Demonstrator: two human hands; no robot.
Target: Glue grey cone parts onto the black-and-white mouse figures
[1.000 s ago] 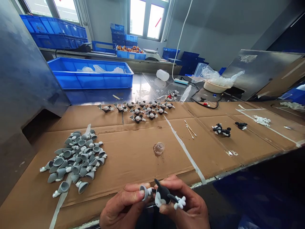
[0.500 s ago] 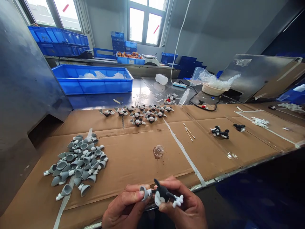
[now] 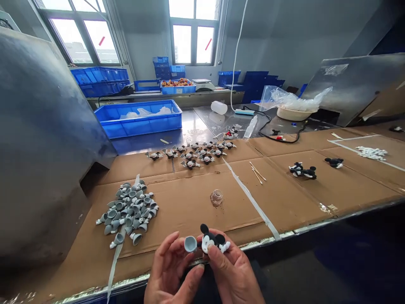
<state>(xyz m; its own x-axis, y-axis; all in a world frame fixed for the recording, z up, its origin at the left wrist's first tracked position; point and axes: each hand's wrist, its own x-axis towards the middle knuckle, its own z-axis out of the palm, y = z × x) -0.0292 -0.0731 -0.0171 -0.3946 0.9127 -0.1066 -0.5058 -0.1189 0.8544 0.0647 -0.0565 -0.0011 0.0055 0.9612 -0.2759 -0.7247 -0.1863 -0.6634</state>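
In front of me at the table edge, my right hand (image 3: 236,268) pinches a black-and-white mouse figurine (image 3: 206,245) between thumb and fingers. Its round black ears point up and to the right. At the figurine's left side is a grey cone piece (image 3: 190,244), its hollow end facing me. My left hand (image 3: 172,270) is curled around the cone's left, thumb standing apart below it; whether its fingertips touch the cone is unclear. Left of my hands lies a heap of grey cone pieces with white hands (image 3: 131,209). Farther back are rows of finished-looking mouse figurines (image 3: 190,164).
A small clear jar (image 3: 217,197) stands on the cardboard (image 3: 186,198), with cotton swabs (image 3: 257,173) to its right. Several black figurine pieces (image 3: 302,170) and small white parts (image 3: 371,153) lie farther right. Behind are a blue crate (image 3: 142,125) and a bag-filled basin (image 3: 295,114).
My left thumb has come off the grey cone and the left fingers have loosened. The figurine has turned so the cone's hollow faces me. My view has tilted up and shifted left.
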